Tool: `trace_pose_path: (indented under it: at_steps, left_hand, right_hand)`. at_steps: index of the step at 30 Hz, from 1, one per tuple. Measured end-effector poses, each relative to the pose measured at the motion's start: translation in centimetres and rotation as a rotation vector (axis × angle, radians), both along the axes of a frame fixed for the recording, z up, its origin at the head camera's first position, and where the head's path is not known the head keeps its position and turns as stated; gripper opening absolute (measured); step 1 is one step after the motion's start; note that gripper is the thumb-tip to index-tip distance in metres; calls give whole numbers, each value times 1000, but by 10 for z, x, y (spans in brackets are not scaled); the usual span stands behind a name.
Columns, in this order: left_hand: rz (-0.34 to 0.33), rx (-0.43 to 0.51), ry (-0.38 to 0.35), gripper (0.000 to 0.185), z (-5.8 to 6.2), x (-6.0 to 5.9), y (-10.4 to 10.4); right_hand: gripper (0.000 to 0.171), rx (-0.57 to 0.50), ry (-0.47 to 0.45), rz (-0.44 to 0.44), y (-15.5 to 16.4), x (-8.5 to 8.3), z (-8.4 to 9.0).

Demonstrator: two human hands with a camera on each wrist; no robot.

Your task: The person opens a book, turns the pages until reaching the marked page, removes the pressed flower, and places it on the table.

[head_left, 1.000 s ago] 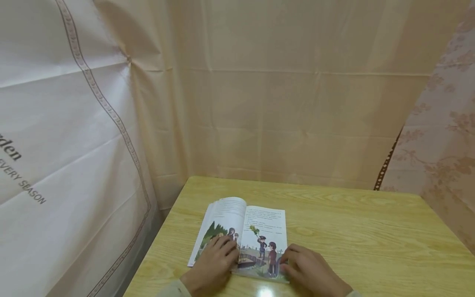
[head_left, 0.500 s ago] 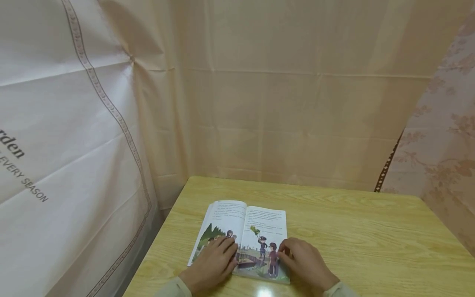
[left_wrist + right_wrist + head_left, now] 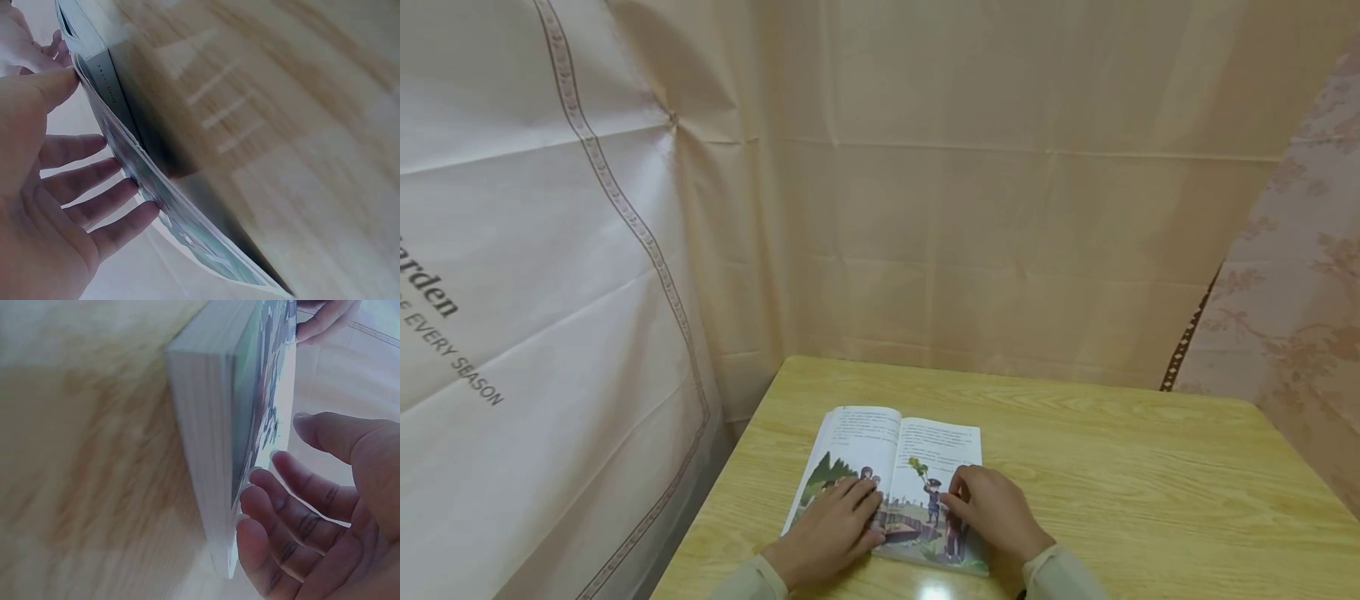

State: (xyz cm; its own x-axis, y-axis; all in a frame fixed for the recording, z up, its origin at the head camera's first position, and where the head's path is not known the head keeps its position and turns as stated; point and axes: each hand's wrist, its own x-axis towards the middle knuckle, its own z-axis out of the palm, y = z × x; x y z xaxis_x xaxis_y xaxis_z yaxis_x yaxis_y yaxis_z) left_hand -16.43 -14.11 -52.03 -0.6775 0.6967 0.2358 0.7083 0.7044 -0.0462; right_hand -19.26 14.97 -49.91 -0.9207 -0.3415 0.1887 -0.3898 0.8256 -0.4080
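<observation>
"Beige sheeting hangs well beyond the fingers. What's nearer?"

"A yellow wood-grain bench beneath both hands, and on it, right under the fingers, an illustrated paperback spread at a picture."

"What has just changed?"

"Mostly the right hand. A second ago its fingertips were by the outer margin; now they're further in over the right page, just beside the cartoon figure waving a green bunch. The left hand has hardly shifted on the left page."

"Meaning what for the work?"

"I'd judge that the right hand is dealing with the page's face rather than its margin. It's the same spread, and I see no leaf lifted."

"How do the hands lie?"

"Left one palm down, left fingers fairly straight and laid across the lower picture, tips towards the gutter, gripping nothing. Right one comes in from the lower right, wrist beyond the paperback's edge. Its right fingers curve loosely, thumb standing apart, nothing pinched between."

"Are those tips touching the paper?"

"They're touching or just above it; I can't tell which."
</observation>
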Motion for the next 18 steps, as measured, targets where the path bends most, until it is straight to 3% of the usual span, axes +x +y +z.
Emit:
trace_pose_path:
  at_steps: [18]
  left_hand:
    - [-3,-20,15,54,2,0,1]
  right_hand:
    - [30,22,-17,1,-13,-13,-4]
